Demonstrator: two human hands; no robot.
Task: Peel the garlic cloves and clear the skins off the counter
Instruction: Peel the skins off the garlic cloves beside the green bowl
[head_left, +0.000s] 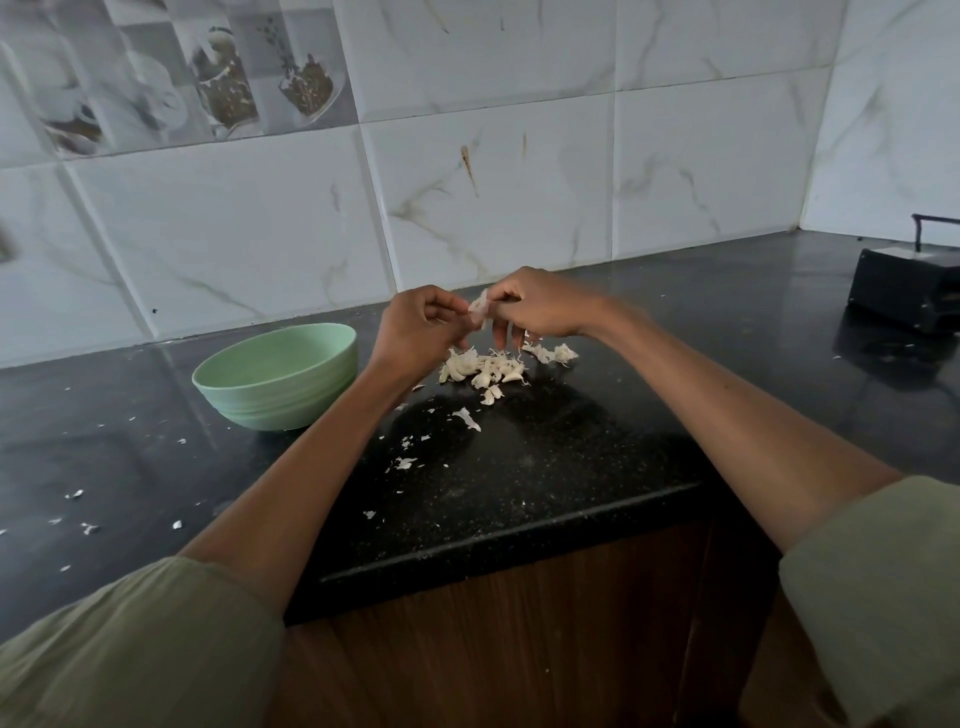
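Black speckled worktop (519, 483) carries a pale green bowl (278, 376) at left. To its right, the left hand (423, 325) and right hand (537, 309) meet above the surface, fingers of both pinching one garlic clove (479, 309) between them. Just below lies a pile of cloves and skins (491, 369). Skin flakes (410, 460) scatter nearer the edge. A black appliance (906, 291) sits far right.

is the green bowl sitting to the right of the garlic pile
No, the green bowl sits on the counter to the left of the garlic pile, apart from it.
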